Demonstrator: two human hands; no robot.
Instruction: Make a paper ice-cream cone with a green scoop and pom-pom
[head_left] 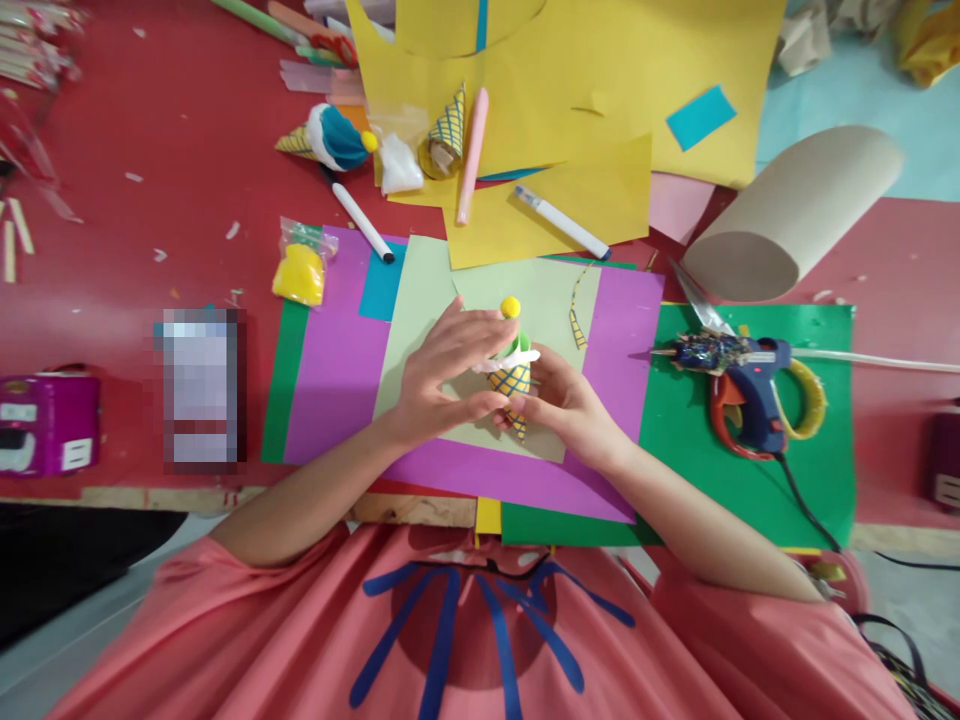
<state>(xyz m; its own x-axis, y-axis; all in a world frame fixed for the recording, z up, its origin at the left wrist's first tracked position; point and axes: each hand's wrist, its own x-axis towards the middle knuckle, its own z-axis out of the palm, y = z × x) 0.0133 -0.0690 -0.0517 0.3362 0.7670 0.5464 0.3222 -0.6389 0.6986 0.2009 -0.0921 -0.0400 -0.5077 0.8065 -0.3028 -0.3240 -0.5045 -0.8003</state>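
Both hands hold a small paper ice-cream cone (pixel 511 378): a yellow cone with a dark grid, white rim, green scoop and a yellow pom-pom (pixel 510 307) on top. My left hand (pixel 442 375) wraps its left side, fingers spread over the scoop. From the right, my right hand (pixel 559 400) pinches the cone near its tip. The cone stands upright over a pale green sheet (pixel 420 300) lying on purple paper (pixel 330 370).
A blue glue gun (pixel 750 385) and scissors lie on green paper at the right. A cardboard roll (pixel 795 215) sits behind them. Yellow sheets (pixel 570 90), two markers, a pink stick, a finished cone (pixel 330 138) and a bag of pom-poms (pixel 300 265) lie farther back.
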